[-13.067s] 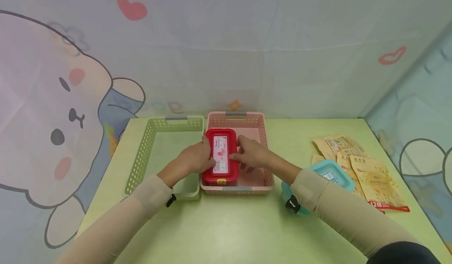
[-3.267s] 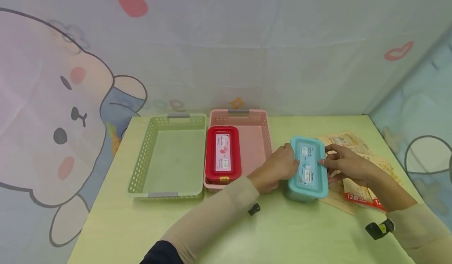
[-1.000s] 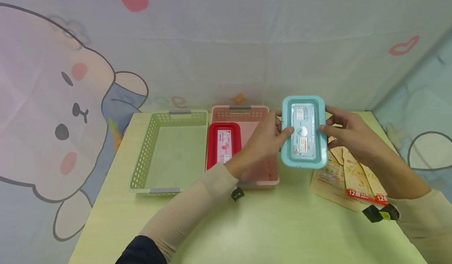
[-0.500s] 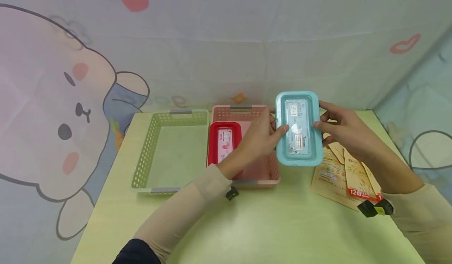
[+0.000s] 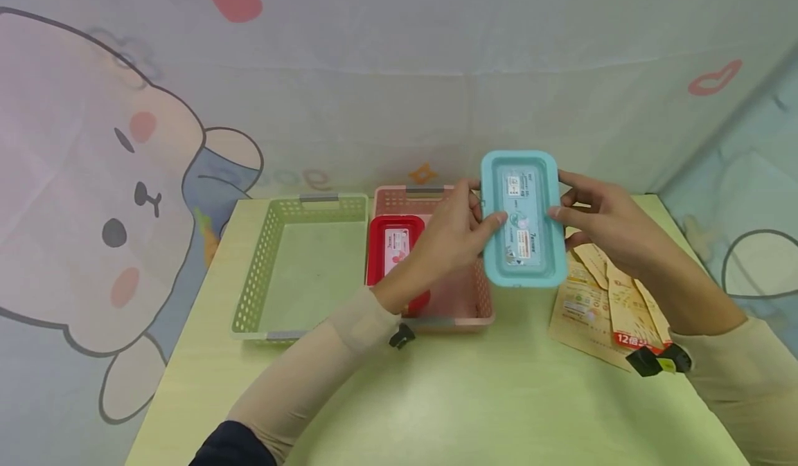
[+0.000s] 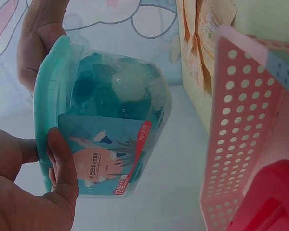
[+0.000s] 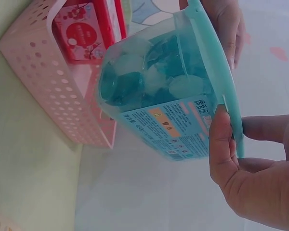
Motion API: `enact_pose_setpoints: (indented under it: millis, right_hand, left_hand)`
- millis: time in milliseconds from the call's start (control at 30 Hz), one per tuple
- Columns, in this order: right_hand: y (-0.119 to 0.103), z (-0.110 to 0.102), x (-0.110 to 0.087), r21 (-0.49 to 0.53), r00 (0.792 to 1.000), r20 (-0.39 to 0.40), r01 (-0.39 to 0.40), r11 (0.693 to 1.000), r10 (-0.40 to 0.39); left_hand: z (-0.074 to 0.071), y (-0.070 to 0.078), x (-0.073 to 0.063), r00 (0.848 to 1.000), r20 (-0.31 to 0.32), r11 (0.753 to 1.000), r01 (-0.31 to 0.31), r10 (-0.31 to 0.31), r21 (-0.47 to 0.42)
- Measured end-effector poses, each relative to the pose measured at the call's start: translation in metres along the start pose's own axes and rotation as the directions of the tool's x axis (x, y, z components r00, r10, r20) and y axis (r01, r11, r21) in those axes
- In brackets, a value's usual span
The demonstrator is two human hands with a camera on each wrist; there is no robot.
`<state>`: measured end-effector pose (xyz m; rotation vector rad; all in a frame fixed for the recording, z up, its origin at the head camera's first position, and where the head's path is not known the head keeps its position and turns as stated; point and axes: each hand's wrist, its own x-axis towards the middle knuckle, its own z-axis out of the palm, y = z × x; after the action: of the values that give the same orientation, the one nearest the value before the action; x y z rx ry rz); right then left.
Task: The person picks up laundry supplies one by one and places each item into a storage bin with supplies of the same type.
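A clear plastic tub with a turquoise lid [image 5: 524,220] is held in the air above the table, its labelled lid turned toward me. My left hand [image 5: 451,234] grips its left rim, thumb on the lid and fingers beneath. On the opposite rim my right hand [image 5: 614,234] pinches the lid edge the same way. Blue and white laundry pods [image 6: 113,84] show through the tub's wall in the left wrist view. A red-lidded box [image 5: 385,248] lies in the left half of the pink basket [image 5: 458,322], partly hidden by my left arm.
Left of the pink basket stands a pale green basket [image 5: 312,272], side by side with it. Several yellow-brown packets [image 5: 586,310] lie overlapping on the right of the table [image 5: 436,397], partly behind my right arm. A printed curtain [image 5: 399,85] hangs behind.
Earlier both hands held the red box in the pink basket; it now lies there released. The turquoise-lidded tub has been lifted off the table and lately moved left and slightly up.
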<state>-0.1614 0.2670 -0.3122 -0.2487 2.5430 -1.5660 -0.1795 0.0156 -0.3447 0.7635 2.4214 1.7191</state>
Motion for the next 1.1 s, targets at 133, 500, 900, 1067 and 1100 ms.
enact_pose_setpoints:
  millis: [133, 500, 900, 1067, 1100]
  right_hand:
    - [-0.002, 0.002, 0.001, 0.010, 1.000, -0.006, -0.002, 1.000, 0.002]
    - [-0.001, 0.009, 0.009, 0.045, 1.000, 0.000, 0.012, 0.999, -0.013]
    - [0.002, 0.018, 0.016, 0.104, 0.999, 0.024, 0.028, 0.994, -0.030]
    - [0.003, 0.023, 0.017, 0.107, 0.999, 0.028, 0.016, 0.994, -0.019]
    - [0.004, 0.024, 0.018, 0.103, 0.999, 0.031, 0.017, 0.995, -0.021]
  left_hand:
    - [-0.004, 0.004, 0.000, 1.000, -0.016, 1.000, -0.002, 0.002, 0.008]
    - [-0.012, 0.008, -0.001, 0.998, -0.060, 0.999, -0.007, 0.010, 0.041]
    - [-0.018, 0.009, -0.004, 0.996, -0.081, 0.998, -0.019, 0.024, 0.067]
    - [-0.020, 0.009, -0.007, 0.997, -0.079, 0.998, -0.003, 0.008, 0.070]
    - [-0.021, 0.009, -0.008, 0.997, -0.078, 0.997, 0.003, 0.002, 0.071]
